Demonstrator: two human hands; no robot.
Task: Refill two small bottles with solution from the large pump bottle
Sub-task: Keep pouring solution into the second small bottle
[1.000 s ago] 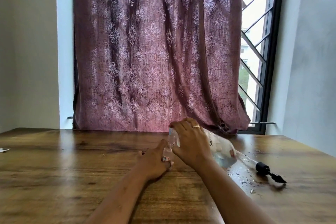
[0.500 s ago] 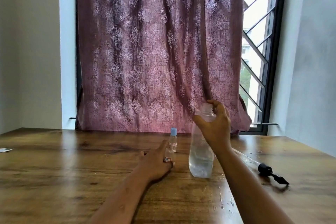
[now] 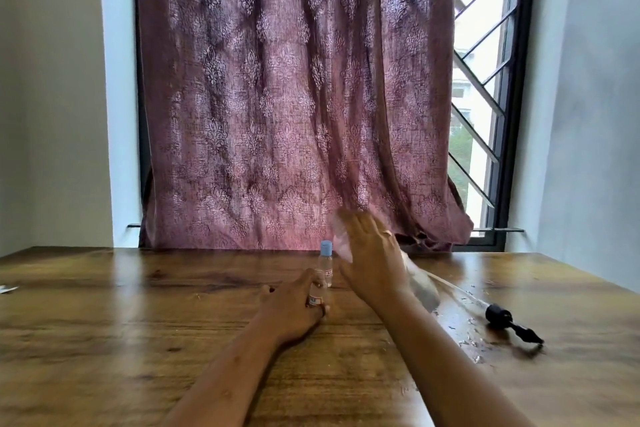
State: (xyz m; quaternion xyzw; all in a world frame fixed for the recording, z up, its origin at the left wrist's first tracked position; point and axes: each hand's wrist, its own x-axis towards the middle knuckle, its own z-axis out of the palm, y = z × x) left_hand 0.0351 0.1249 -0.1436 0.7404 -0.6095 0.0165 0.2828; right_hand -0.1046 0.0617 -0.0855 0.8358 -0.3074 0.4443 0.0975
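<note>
Your left hand (image 3: 294, 305) rests on the desk (image 3: 138, 322), thumb and fingers curled round a small bottle (image 3: 317, 292) that stands upright. Most of that bottle is hidden by your fingers, so only its label and upper part show, and you cannot tell how full it is or read its top clearly.

Your right hand (image 3: 374, 263), just to the right and slightly farther, is smeared by motion. It holds the large pump bottle (image 3: 420, 286) tilted, neck up-left and base down-right. Your fingers lie across the clear body and your thumb is out of sight. The blur hides the liquid level.

Just behind your left hand stands the second small bottle (image 3: 326, 263), upright with a pale blue cap. It looks clear, with its fill line unreadable.

To the right, the black pump head (image 3: 509, 321) lies on its side with its thin dip tube (image 3: 457, 291) pointing toward the large bottle and spilled droplets (image 3: 471, 343) beside it.

At the far side hangs a mauve curtain (image 3: 277, 97), with a barred window (image 3: 485, 80) on its right.
</note>
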